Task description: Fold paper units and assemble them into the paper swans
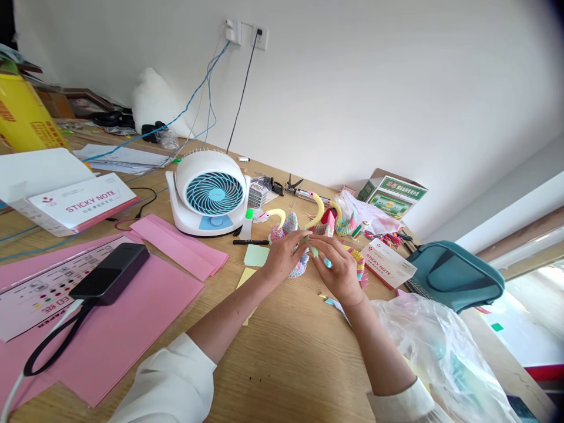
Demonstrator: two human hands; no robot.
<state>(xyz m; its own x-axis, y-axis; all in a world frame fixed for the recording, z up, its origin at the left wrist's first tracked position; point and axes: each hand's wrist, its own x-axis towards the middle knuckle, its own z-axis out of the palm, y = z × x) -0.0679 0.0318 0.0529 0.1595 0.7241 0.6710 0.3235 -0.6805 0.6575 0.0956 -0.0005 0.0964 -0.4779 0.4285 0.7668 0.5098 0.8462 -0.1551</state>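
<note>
My left hand (285, 254) and my right hand (338, 267) meet over the middle of the table. Their fingertips pinch a small pale green folded paper piece (314, 251), partly hidden by the fingers. Just behind them stand several folded-paper swans with curved yellow necks (315, 212) and bodies of many small coloured paper pieces (298, 265). The hands cover part of these. To the left of my left hand lie a light green sticky-note sheet (256, 255) and yellow paper strips (245, 277).
A white fan (213, 197), a glue stick (247, 224) and a black pen (250, 242) are at the left. Pink sheets (136, 335) lie under a black power bank (112, 273). Rightward are a sticky-note box (388, 261), a teal case (458, 273) and a plastic bag (436, 346).
</note>
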